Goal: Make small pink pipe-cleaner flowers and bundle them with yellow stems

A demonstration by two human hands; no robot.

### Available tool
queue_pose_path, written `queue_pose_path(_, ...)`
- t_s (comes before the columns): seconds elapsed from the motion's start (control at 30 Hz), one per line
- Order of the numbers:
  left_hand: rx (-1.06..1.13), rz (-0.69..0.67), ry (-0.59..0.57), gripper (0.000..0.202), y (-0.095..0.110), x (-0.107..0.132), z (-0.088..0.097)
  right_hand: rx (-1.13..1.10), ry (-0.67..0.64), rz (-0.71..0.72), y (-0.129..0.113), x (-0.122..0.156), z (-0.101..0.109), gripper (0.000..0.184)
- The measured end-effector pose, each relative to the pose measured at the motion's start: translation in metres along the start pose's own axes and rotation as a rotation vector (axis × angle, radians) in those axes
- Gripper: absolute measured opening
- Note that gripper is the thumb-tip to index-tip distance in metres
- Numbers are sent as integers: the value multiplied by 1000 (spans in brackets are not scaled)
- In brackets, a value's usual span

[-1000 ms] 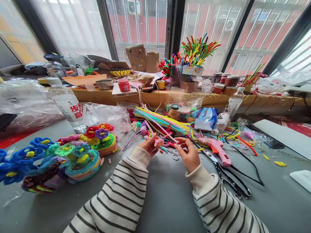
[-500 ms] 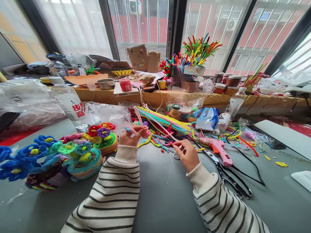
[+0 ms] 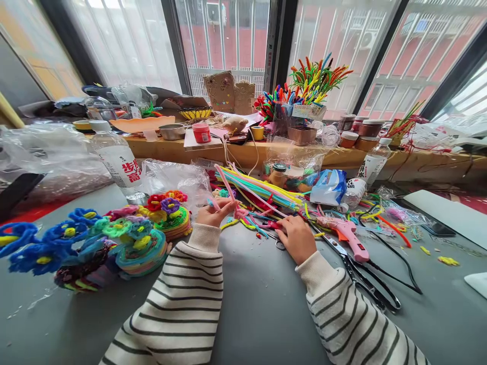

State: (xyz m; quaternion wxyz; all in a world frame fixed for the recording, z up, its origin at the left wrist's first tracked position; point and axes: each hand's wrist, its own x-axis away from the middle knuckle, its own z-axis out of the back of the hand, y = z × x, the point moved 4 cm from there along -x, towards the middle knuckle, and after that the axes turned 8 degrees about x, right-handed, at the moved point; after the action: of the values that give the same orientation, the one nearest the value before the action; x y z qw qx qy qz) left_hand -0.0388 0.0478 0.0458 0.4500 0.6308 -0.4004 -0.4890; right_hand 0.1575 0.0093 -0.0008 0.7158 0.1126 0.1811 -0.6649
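My left hand [image 3: 215, 213] is closed on a pink pipe cleaner [image 3: 225, 181]; one length sticks up from the fingers, and a pink looped piece [image 3: 240, 212] hangs at the fingertips. Palm down on the table, my right hand [image 3: 299, 239] has curled fingers at the end of a small red-handled tool [image 3: 271, 224]; its exact kind is hard to make out. Just below lies a dark metal finger ring [image 3: 280, 245], partly hidden by that hand. A bundle of pastel pipe cleaners [image 3: 258, 188] lies behind both hands.
Pipe-cleaner flower pots [image 3: 140, 251] stand at left. To the right lie a pink glue gun [image 3: 352, 241] with its cord and large black-handled scissors [image 3: 367, 284]. Water bottles [image 3: 117, 157], a blue packet [image 3: 329, 186] and a crowded wooden ledge [image 3: 243, 149] stand behind.
My right hand has left the pink pipe cleaner and moved down to the red-handled tool. My left hand keeps its hold. The view has shifted slightly left.
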Motion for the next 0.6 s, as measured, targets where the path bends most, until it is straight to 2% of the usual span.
queue_pose_path(0.23, 123, 152, 55, 29, -12, -1, -1, 154, -93, 24, -7, -10, -6, 21)
queue_pose_path(0.37, 225, 213, 58, 32, -18, -5, 0, 94, -49, 28, -4, -8, -3, 19)
queue_pose_path(0.5, 377, 323, 25, 31, -18, -6, 0, -118, 72, -27, 1, 0, 3, 18)
queue_pose_path(0.6, 419, 320, -25, 29, -15, -7, -1, -503, 72, -71, -2, 8, 2, 16)
